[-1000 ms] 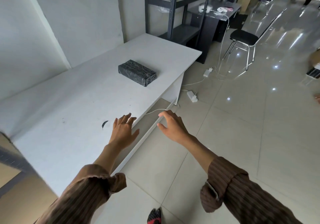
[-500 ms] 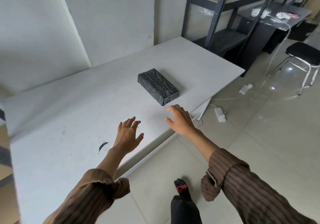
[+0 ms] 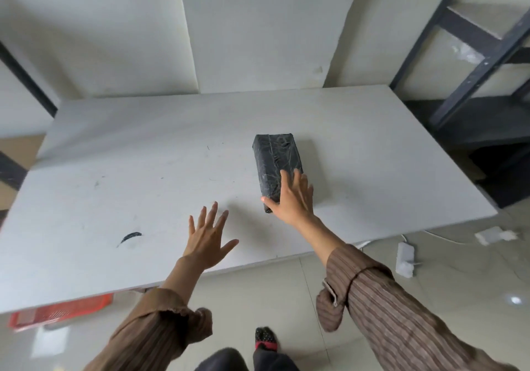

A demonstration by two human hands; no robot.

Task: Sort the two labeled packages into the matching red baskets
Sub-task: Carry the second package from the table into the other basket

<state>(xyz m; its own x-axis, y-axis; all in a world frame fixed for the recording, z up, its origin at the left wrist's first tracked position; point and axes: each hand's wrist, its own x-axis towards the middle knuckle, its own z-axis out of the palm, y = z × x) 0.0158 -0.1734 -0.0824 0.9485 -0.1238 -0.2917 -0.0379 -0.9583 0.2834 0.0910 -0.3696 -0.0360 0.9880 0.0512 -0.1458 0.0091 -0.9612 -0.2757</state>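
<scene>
A black plastic-wrapped package [image 3: 275, 160] lies flat on the white table [image 3: 143, 170], right of centre. My right hand [image 3: 292, 198] is spread open over the package's near end, thumb at its near left corner and fingers above its top; whether it touches is unclear. My left hand [image 3: 209, 240] hovers open above the table, left of the package and apart from it. Part of a red basket [image 3: 61, 312] shows on the floor under the table's near left edge. No label is visible on the package.
A dark metal shelf rack [image 3: 481, 63] stands at the table's right end. White power adapters and cables [image 3: 404, 258] lie on the tiled floor to the right. A wall backs the table. My feet [image 3: 265, 339] stand near its front edge.
The view has swung left to face the table squarely. My right hand has reached forward to the package's near end; my left hand has moved further over the table. The red basket has come into view.
</scene>
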